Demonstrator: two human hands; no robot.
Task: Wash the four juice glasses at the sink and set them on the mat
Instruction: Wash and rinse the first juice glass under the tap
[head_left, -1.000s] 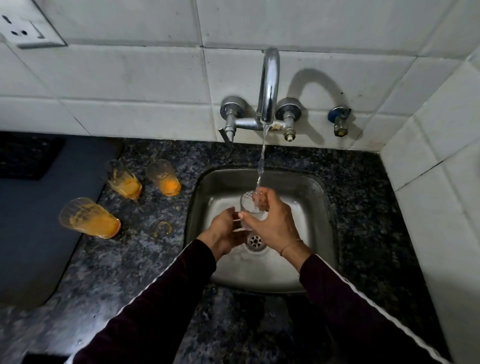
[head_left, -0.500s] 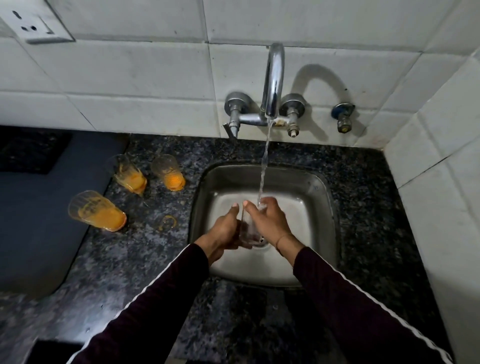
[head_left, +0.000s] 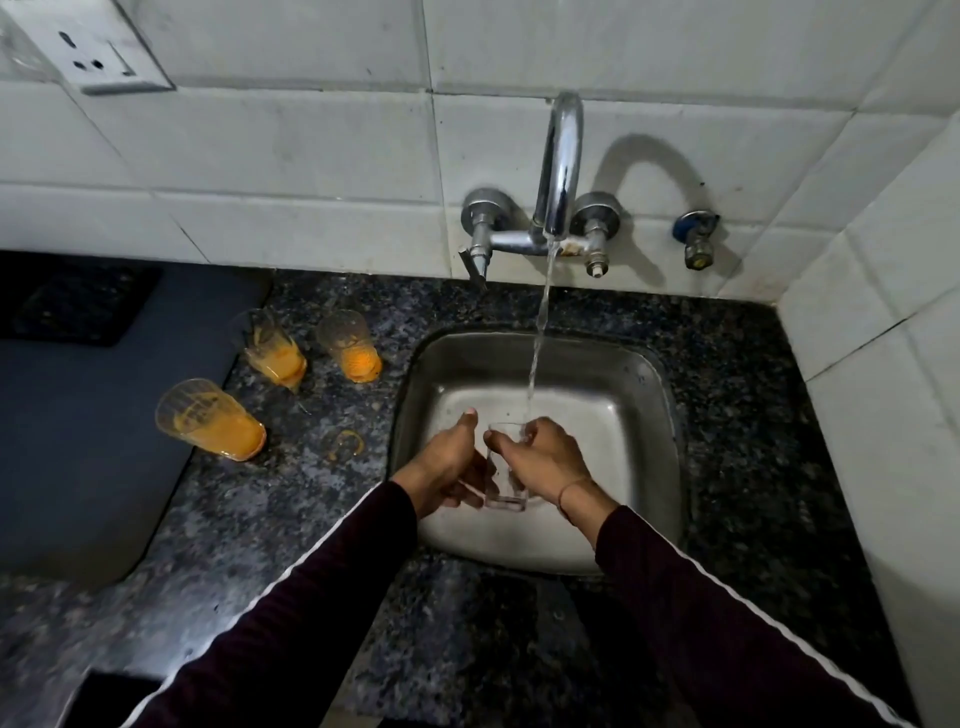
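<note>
First glass (head_left: 506, 467) is under the running tap (head_left: 558, 171), upright over the sink (head_left: 644, 395); left hand (head_left: 447, 473) and right hand (head_left: 545, 460) both wrap their fingers round it. Three glasses (head_left: 210, 418) with juice wait beside the bare mat (head_left: 78, 415).

Dim white-tiled walls (head_left: 311, 156), wall socket (head_left: 98, 57), speckled dark granite counter (head_left: 753, 415).

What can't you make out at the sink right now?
Head view only:
- Sink drain: hidden behind the clear drinking glass and both hands.
- Left hand fingertips: tucked behind the glass.
- Dark blue mat: cut off by the left edge.
- Right hand fingers inside the glass: blurred by the water.
</note>
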